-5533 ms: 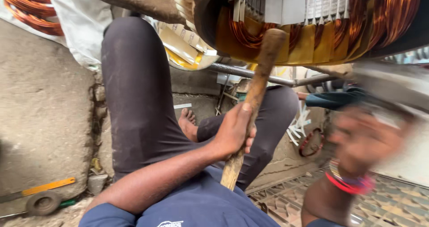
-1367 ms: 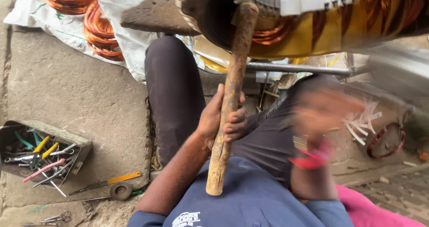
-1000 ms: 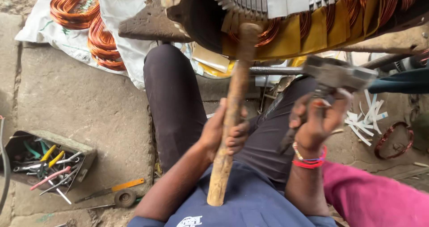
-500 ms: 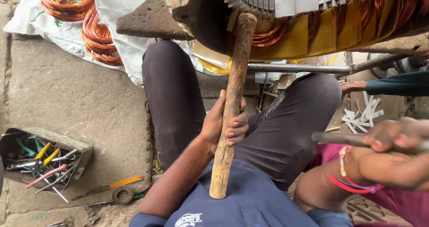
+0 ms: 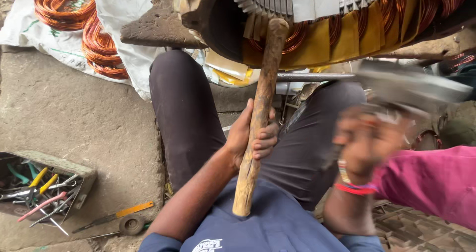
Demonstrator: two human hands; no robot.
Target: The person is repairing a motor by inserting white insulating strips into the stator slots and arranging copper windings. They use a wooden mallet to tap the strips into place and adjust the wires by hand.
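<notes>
Since half a second ago, the right hand has swung from the near right up toward the stator, its hammer blurred. That hand is clenched on the hammer's handle. The left hand grasps the wooden rod mid-length, holding its far end against the copper windings, apparently as a drift. A box of pliers lies near left.
</notes>
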